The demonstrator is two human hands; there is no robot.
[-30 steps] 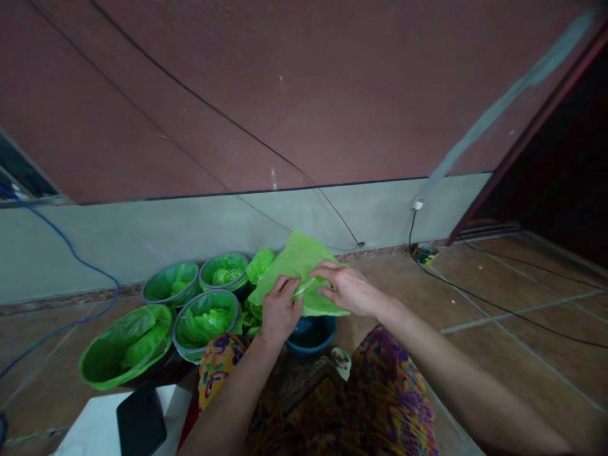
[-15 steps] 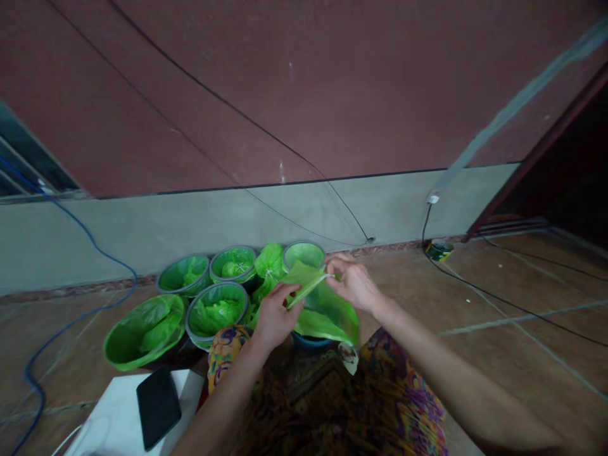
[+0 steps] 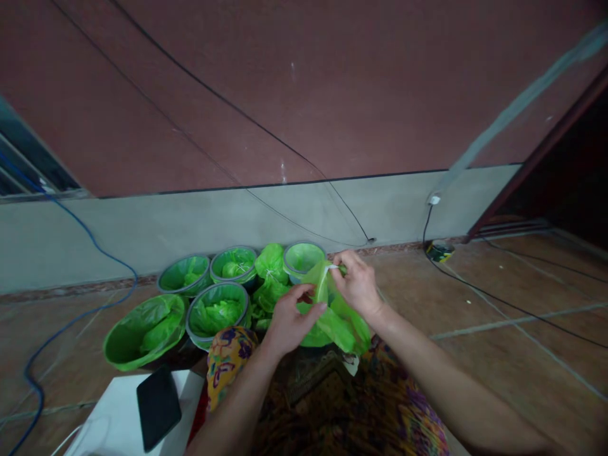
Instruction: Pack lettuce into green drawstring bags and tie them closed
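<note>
A thin green plastic bag [image 3: 337,323] hangs in front of me over my lap. My right hand [image 3: 357,285] is closed on its gathered top, where a white strip, perhaps a tie, shows by the fingertips. My left hand [image 3: 291,320] is beside the bag with thumb and fingers apart; whether it touches the film I cannot tell. Just behind the hands stands a grey-rimmed bucket [image 3: 304,243] lined with green film. Left of it rests a tied, puffed green bag [image 3: 270,261]. The bag and hands mostly hide the blue container beneath.
Several lined buckets with green bags in them, including a near bucket [image 3: 203,342], stand to my left. A dark phone [image 3: 158,408] lies on a white box [image 3: 111,421]. A blue cable [image 3: 90,313] crosses the tiles. Toward the doorway sits a small can [image 3: 440,251].
The bag was stretched between both hands. Now my left fingers have spread, my right hand has shifted slightly right, and the bag hangs gathered from it.
</note>
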